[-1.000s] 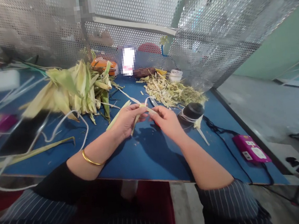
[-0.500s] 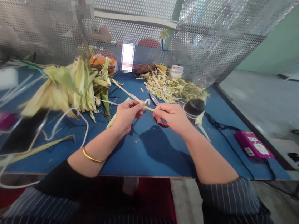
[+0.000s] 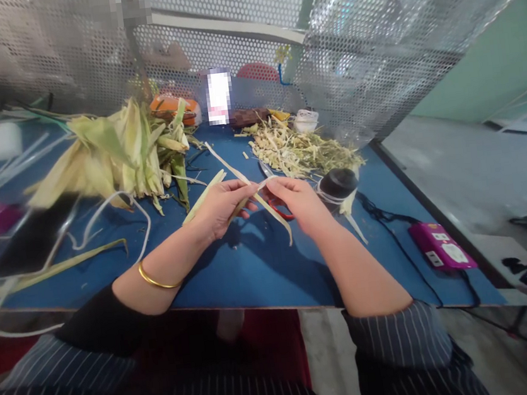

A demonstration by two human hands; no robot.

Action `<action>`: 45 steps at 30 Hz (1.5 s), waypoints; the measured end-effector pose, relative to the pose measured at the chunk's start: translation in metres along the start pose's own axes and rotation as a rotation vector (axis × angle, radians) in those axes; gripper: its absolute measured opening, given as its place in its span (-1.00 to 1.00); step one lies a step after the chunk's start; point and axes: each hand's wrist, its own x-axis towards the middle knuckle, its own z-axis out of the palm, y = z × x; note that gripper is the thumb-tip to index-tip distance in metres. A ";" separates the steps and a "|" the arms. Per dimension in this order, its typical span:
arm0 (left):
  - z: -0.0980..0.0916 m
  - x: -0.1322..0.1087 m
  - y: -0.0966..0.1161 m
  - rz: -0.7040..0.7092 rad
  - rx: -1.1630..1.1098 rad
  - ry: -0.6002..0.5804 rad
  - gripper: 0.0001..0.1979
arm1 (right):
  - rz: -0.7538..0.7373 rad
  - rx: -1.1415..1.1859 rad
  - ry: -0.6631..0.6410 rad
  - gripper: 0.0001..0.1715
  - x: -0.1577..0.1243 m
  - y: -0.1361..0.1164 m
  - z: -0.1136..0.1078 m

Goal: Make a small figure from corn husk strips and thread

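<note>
Thumb and fingers of my left hand (image 3: pixel 226 207) are closed on a pale corn husk strip (image 3: pixel 275 216), which runs from behind the hand down to the right. My right hand (image 3: pixel 301 201) pinches a short light end of husk beside it, where the strips cross. Red-handled scissors (image 3: pixel 282 210) lie on the table just behind my right hand, partly hidden by it. Under my left wrist rests another flat piece of corn husk (image 3: pixel 203 199). A black-topped spool (image 3: pixel 337 184) wound with white cord stands to the right of my right hand.
On the blue table (image 3: pixel 273 279), a heap of corn husks (image 3: pixel 115 151) is at left and shredded husk scraps (image 3: pixel 296 149) at the back. A phone (image 3: pixel 30 240) and white cable (image 3: pixel 149 226) lie left; a purple power strip (image 3: pixel 442 247) sits right. Perforated metal panels (image 3: pixel 227 43) rise behind.
My right hand has left the strip's lower end, which now hangs free to the lower right. It now pinches the short light end closer to my left hand.
</note>
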 end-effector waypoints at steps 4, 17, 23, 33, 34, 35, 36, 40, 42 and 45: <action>0.005 -0.003 -0.001 -0.058 0.027 -0.043 -0.81 | 0.075 0.274 0.092 -0.80 0.001 0.003 0.008; 0.004 -0.003 -0.002 -0.068 0.094 -0.094 -0.85 | 0.062 0.184 0.266 -0.72 0.000 0.005 0.016; 0.003 -0.003 -0.004 -0.020 0.137 -0.196 -0.81 | 0.051 0.206 0.228 -0.73 0.001 0.007 0.017; 0.007 -0.004 -0.008 0.044 0.254 -0.134 -0.79 | 0.009 0.157 0.223 -0.71 0.001 0.011 0.020; 0.007 -0.005 -0.007 0.038 0.263 -0.147 -0.80 | 0.002 0.142 0.228 -0.71 0.001 0.012 0.021; 0.006 -0.005 -0.006 0.032 0.269 -0.161 -0.80 | -0.003 0.141 0.232 -0.72 0.001 0.013 0.022; 0.006 -0.005 -0.005 0.027 0.271 -0.174 -0.80 | -0.008 0.152 0.239 -0.72 0.001 0.014 0.023; 0.003 -0.004 -0.004 0.010 0.212 -0.184 -0.77 | 0.000 0.210 0.266 -0.72 0.002 0.011 0.019; 0.001 -0.003 -0.003 -0.022 0.156 -0.190 -0.76 | 0.042 0.164 0.199 -0.69 0.003 0.008 0.011; 0.000 -0.002 -0.001 -0.070 0.081 -0.216 -0.79 | -0.010 -0.088 0.240 -0.50 0.004 0.001 -0.005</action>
